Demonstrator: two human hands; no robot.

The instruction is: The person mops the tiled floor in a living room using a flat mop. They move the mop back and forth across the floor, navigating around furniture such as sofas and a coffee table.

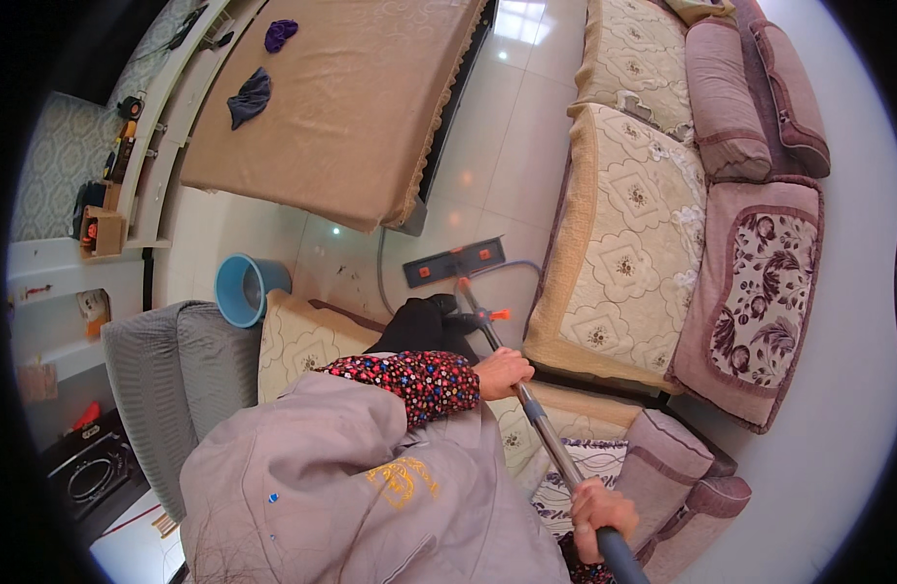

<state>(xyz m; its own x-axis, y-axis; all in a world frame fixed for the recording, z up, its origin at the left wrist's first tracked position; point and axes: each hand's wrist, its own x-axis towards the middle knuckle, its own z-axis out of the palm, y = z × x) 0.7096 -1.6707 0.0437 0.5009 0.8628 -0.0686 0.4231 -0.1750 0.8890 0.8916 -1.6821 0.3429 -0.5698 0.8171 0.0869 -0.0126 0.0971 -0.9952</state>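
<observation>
A flat mop's pole [554,443] runs from the lower right up to its grey head plate [454,264], which has orange clips and lies on the tiled floor. Around the middle of the metal pole my left hand [505,374] is closed. My right hand [601,515] grips it higher up, by the dark grey handle end. Beside the plate is my dark shoe. No cloth shows on top of the plate; its underside is hidden.
A table [324,109] with a brown cover holds a purple cloth [280,35] and a grey cloth [250,98]. Left stands a blue bucket [252,290]. Quilted sofa seats [627,248] flank the floor at right. A thin hose or cable [382,270] lies near the mop head.
</observation>
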